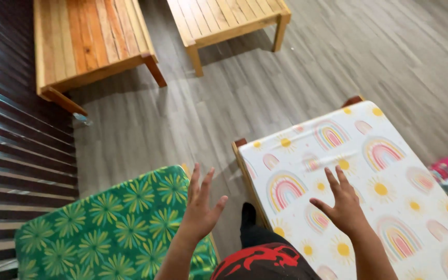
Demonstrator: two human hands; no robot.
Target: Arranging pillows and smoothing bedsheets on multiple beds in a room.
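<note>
At 5 o'clock, right hand hovers spread over the rainbow mattress, left hand likewise released, nothing gripped; pad looks soft, light, floppy — grab its near edge.

White mattress printed with pastel rainbows and yellow suns; smooth cover, lying flat on a low wooden bed frame whose corners show at the far end; set at a slant toward the right of the view; green mattress patterned with yellow-green starburst flowers, also flat on a low frame, lower left; a narrow gap of grey floor runs between the two.
</note>
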